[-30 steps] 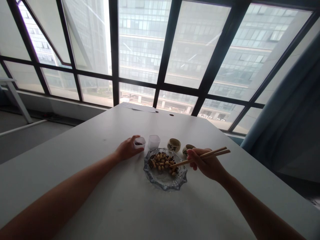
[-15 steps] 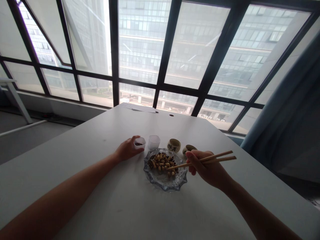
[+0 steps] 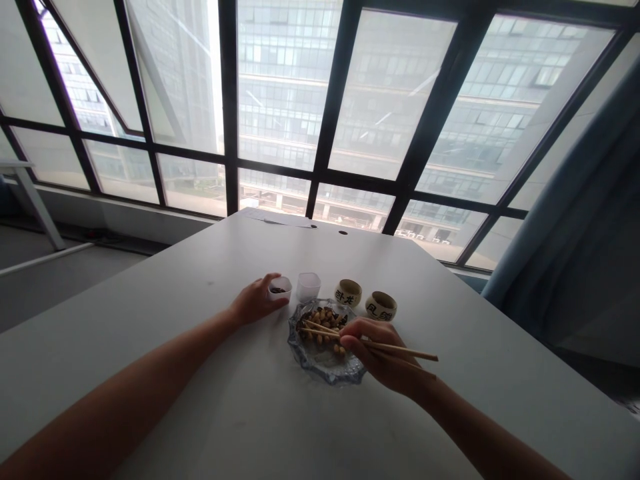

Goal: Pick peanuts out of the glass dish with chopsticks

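Note:
My left hand (image 3: pixel 257 299) grips a small clear plastic cup (image 3: pixel 280 297) by its side, with a few dark bits at the bottom. Just right of it stands a second clear plastic cup (image 3: pixel 309 287). In my right hand (image 3: pixel 383 350) is a pair of wooden chopsticks (image 3: pixel 400 349), their tips down among the nuts at the left of a scalloped glass dish (image 3: pixel 330 375). Pale brown nuts (image 3: pixel 320 325), which look like pistachios or peanuts, lie in the dish with darker seeds. Whether the tips pinch anything I cannot tell.
Two cream ceramic cups with black characters, one (image 3: pixel 348 292) behind the dish and one (image 3: pixel 381 306) to its right, stand close to my right hand. Papers (image 3: pixel 280 219) lie at the far table edge (image 3: pixel 215 230). A blue curtain (image 3: pixel 565 180) hangs on the right by the windows.
My right hand has moved left and nearer, carrying the chopstick tips from the dish's right side to its left. The right ceramic cup is now uncovered. My left hand stays put.

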The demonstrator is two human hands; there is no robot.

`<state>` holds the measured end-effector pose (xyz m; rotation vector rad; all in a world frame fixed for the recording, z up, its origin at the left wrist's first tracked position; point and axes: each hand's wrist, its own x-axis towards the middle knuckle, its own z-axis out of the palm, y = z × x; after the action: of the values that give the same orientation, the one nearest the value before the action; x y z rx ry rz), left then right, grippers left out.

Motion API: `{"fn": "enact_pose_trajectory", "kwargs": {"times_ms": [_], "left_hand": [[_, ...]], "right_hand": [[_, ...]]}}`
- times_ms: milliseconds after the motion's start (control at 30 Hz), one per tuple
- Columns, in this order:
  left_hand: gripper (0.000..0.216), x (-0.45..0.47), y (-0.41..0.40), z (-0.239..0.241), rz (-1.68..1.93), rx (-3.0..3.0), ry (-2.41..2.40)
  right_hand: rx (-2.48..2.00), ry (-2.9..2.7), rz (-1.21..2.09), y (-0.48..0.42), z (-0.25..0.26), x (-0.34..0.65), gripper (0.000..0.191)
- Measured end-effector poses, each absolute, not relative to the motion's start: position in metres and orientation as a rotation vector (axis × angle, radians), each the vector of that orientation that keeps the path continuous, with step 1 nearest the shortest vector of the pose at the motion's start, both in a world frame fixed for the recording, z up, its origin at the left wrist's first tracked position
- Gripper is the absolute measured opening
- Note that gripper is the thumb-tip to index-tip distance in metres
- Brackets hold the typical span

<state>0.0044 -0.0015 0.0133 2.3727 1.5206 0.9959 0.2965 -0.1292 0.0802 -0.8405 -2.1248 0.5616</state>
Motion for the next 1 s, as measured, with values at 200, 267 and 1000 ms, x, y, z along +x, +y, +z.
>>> {"fn": "enact_pose_trajectory", "kwargs": {"times_ms": [200, 267, 1000], "left_hand": [[0.07, 0.005, -0.001, 0.014, 1.01, 2.351, 1.51], [0.07, 0.005, -0.002, 0.014, 1.001, 2.351, 1.517], [0.072, 0.004, -0.002, 0.014, 0.989, 2.361, 1.504]], "right_hand": [[-1.005, -1.87, 0.747, -0.124, 0.067, 0.297, 0.042], [-1.05, -1.795, 0.788, -0.121, 0.063, 0.298, 0.043], [-0.691, -2.255, 0.413, -0.128, 0.083, 0.3, 0.018]]}}
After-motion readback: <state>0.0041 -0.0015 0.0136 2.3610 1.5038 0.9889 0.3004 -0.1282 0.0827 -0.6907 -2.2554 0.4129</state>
